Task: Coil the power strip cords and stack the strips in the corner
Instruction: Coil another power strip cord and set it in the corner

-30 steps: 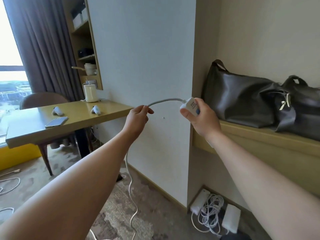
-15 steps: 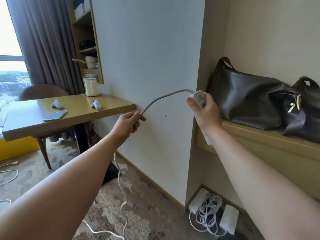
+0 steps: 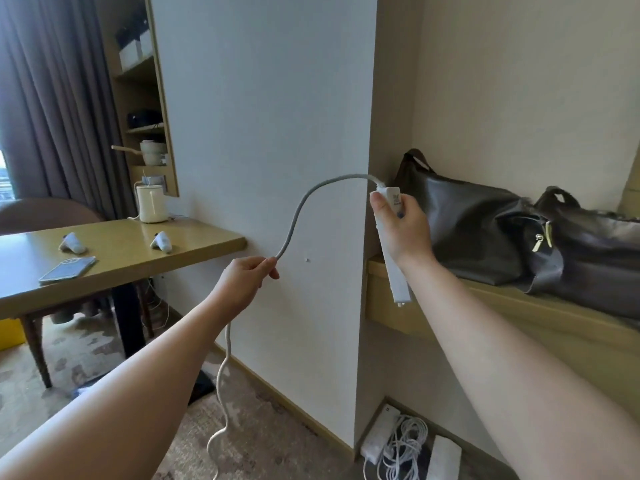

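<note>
The power strip (image 3: 393, 268) is a long, slim white bar with a printed label near its top end, held almost upright in front of the wooden shelf (image 3: 485, 306). Its pale grey cord (image 3: 298, 209) leaves the top end, arches leftward and down, passes through the other fist, then hangs in loose waves to the carpet (image 3: 277, 438)

The right hand (image 3: 403, 230) is raised at shelf height, thumb and fingers wrapped round the upper part of the strip, forearm reaching up from the lower right. The left hand (image 3: 244, 278) sits lower and to the left, near the desk (image 3: 138, 265) edge, fingers curled round the cord with the thumb on top

In the floor corner below the shelf lie two more white strips (image 3: 379, 433) with a tangle of white cord (image 3: 403, 445) between them. Two dark leather bags (image 3: 485, 233) rest on the shelf. On the desk are a phone (image 3: 67, 270), two small white objects and a white kettle (image 3: 150, 204)
</note>
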A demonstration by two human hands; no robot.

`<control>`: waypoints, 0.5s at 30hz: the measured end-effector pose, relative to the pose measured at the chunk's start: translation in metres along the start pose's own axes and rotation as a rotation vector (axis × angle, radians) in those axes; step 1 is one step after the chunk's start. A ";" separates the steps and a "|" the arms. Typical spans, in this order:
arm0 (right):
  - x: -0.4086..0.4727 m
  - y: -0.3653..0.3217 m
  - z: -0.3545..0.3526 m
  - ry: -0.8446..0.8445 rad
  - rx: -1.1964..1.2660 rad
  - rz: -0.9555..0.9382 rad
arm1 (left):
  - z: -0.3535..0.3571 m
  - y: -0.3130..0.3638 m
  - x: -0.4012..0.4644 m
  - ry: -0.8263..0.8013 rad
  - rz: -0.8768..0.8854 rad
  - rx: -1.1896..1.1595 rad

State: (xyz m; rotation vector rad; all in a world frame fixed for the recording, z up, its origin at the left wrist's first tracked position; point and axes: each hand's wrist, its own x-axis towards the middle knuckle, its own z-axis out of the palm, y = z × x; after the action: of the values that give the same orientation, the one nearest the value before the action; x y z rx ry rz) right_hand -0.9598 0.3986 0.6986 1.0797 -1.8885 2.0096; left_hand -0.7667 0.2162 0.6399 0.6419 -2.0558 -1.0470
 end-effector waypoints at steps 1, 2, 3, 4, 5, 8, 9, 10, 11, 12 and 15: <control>-0.002 0.002 0.002 -0.009 0.004 0.018 | 0.002 -0.004 0.000 -0.008 -0.018 0.011; -0.005 0.004 0.005 -0.013 0.015 0.045 | 0.005 -0.007 -0.001 -0.011 -0.028 0.019; -0.008 0.006 0.007 -0.017 0.036 0.080 | 0.010 -0.009 -0.003 -0.010 -0.032 0.032; -0.011 0.008 0.009 -0.030 0.063 0.121 | 0.014 -0.011 -0.004 -0.011 -0.030 0.059; -0.013 0.010 0.010 -0.063 0.087 0.165 | 0.017 -0.013 -0.006 -0.015 -0.027 0.092; -0.016 0.009 0.004 -0.201 0.157 0.295 | 0.023 -0.020 -0.007 -0.032 -0.026 0.156; -0.015 0.008 0.000 -0.217 0.166 0.309 | 0.022 -0.024 -0.007 -0.035 -0.029 0.172; -0.013 0.007 -0.005 -0.215 0.163 0.303 | 0.021 -0.027 -0.007 -0.041 -0.034 0.181; -0.010 0.006 -0.010 -0.201 0.161 0.286 | 0.018 -0.031 -0.006 -0.043 -0.039 0.170; -0.007 0.005 -0.014 -0.176 0.167 0.270 | 0.015 -0.034 -0.005 -0.036 -0.043 0.138; -0.001 0.007 -0.017 -0.094 0.207 0.259 | 0.010 -0.036 -0.001 0.044 -0.026 0.012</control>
State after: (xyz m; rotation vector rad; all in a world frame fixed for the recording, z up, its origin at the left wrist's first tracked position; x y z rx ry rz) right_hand -0.9692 0.4140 0.6937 1.0387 -1.9913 2.3813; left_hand -0.7701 0.2023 0.6059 0.6930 -2.0226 -1.0269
